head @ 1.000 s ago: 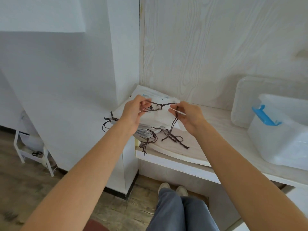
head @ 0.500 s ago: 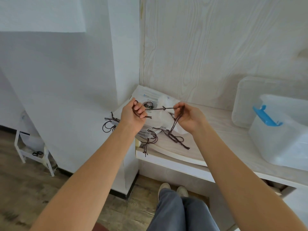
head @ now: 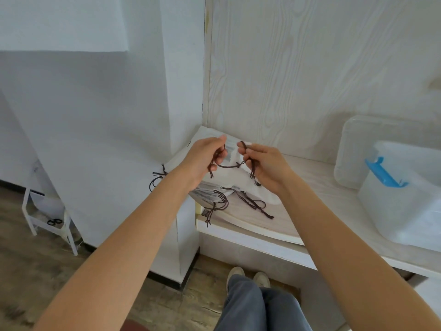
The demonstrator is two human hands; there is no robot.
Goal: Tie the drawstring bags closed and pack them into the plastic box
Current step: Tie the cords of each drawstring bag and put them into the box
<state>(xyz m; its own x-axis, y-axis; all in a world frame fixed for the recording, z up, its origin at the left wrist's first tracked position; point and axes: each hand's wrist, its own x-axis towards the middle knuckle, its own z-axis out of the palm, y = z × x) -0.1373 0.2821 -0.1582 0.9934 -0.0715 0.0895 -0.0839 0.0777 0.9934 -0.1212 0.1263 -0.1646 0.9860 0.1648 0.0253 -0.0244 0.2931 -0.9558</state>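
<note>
I'm mid-knot: my left hand (head: pixel 205 158) and right hand (head: pixel 265 163) each pinch the dark drawstring (head: pixel 229 166) above the white bag (head: pixel 235 177). Next, I'd judge, cinch tight.

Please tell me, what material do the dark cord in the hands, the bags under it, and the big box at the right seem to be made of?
Dark cord: looks like thin braided textile, matte dark brown; it sags and holds a small knot.
Bags: probably soft white fabric or nonwoven, partly see-through; they lie limp and creased.
Box: translucent, frosted-looking plastic, with a smooth opaque blue plastic clip.
</note>
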